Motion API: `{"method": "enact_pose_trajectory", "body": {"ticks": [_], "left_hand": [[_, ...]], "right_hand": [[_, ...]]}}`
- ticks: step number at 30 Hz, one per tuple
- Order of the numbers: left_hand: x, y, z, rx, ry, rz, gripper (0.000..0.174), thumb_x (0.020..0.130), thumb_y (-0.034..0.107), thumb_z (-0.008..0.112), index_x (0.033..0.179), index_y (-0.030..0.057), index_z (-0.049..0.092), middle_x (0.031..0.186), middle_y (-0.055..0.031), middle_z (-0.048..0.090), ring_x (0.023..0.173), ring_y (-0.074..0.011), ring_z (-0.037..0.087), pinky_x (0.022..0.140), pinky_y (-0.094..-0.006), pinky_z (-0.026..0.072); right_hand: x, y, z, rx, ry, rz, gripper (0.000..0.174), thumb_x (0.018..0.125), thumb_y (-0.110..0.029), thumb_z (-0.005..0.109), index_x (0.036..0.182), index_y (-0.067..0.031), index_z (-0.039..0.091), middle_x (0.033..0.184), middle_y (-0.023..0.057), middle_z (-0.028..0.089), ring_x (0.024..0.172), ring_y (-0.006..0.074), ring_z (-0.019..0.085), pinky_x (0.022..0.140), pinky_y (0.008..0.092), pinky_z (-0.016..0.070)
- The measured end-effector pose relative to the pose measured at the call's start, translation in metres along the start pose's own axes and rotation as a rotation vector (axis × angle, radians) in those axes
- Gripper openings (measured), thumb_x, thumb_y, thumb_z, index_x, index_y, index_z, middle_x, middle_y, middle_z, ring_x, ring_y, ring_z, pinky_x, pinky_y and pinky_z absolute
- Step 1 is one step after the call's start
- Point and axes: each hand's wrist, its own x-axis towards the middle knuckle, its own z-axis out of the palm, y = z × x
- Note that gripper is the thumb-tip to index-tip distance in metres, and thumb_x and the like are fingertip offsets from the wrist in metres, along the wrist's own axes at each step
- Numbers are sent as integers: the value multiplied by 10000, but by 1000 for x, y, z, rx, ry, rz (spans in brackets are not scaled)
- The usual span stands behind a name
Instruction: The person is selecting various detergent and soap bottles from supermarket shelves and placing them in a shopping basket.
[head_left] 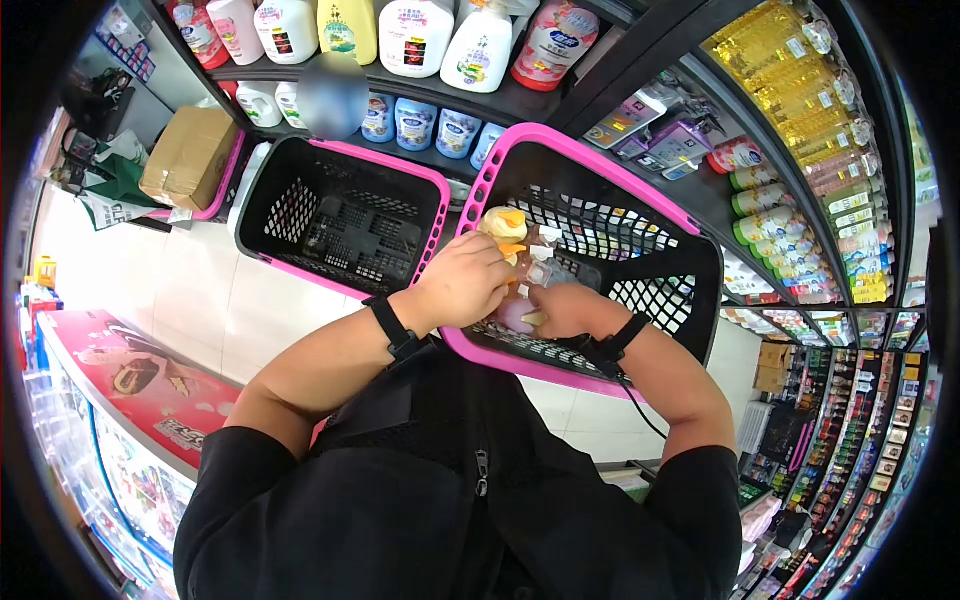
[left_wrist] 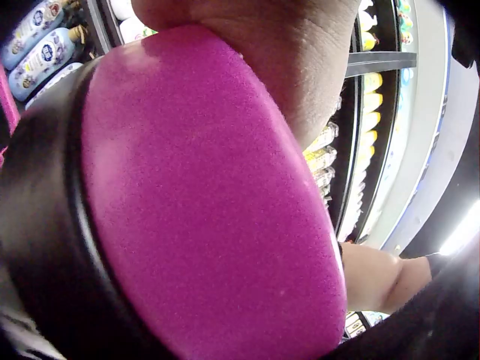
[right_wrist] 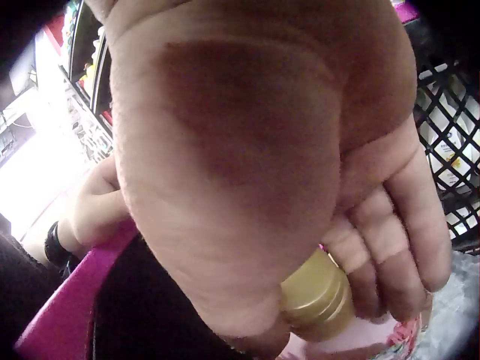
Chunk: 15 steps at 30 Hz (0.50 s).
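Both hands reach into the right-hand black basket with a pink rim [head_left: 575,150]. My right hand [head_left: 568,308] curls its thumb and fingers around the gold cap [right_wrist: 319,296] of a pink bottle [head_left: 515,314] lying low in the basket. My left hand [head_left: 462,282] comes in over the near-left rim, back upward, fingers bent down beside a bottle with a yellow-and-orange top [head_left: 505,224]. Its fingertips are hidden, so I cannot tell whether it grips anything. Between the hands lies clear plastic packaging [head_left: 545,268]. In the left wrist view, the pink rim [left_wrist: 210,195] fills the middle, under the heel of the hand.
A second black basket [head_left: 350,220] with a pink rim stands to the left, beside a cardboard box [head_left: 188,160]. Shelves of detergent bottles [head_left: 415,40] run behind the baskets. More shelved bottles [head_left: 765,220] rise at right. A red-topped display case [head_left: 140,370] stands at lower left.
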Motion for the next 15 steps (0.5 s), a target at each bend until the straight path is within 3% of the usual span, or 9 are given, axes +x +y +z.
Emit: {"method": "enact_pose_trajectory", "body": {"ticks": [4,10,14,15], "left_hand": [[0,0,1,9,8,20,157,747,134,707,876,59,660,883,-98,630,939,-305,598,911,-419,474],[1,0,0,37,-9,25,153,740,123,708,871,58,662,878,-91,629,936,-305,597,902,-421,477],[-2,-2,-3,50,-63,7,155,737,115,709,872,57,662,883,-89,633,941,-306,600,909,-418,476],[-2,-2,-3,45,-44,14,153,736,113,709,870,56,661,882,-89,634,941,-306,602,909,-419,477]], "right_hand": [[-3,-9,5,-23,-13,9,556,764,-369,728,1181,-31,584,922,217,712,857,406,693,759,493,542],[31,-9,31,-40,27,-36,351,884,-320,654,1084,-32,681,980,213,721,892,379,707,793,479,553],[43,22,43,61,97,-76,322,876,-208,623,1125,-12,681,1068,222,708,954,376,697,806,469,548],[41,32,47,134,148,-128,294,852,-150,610,1085,5,701,1016,228,715,931,386,698,805,473,547]]}}
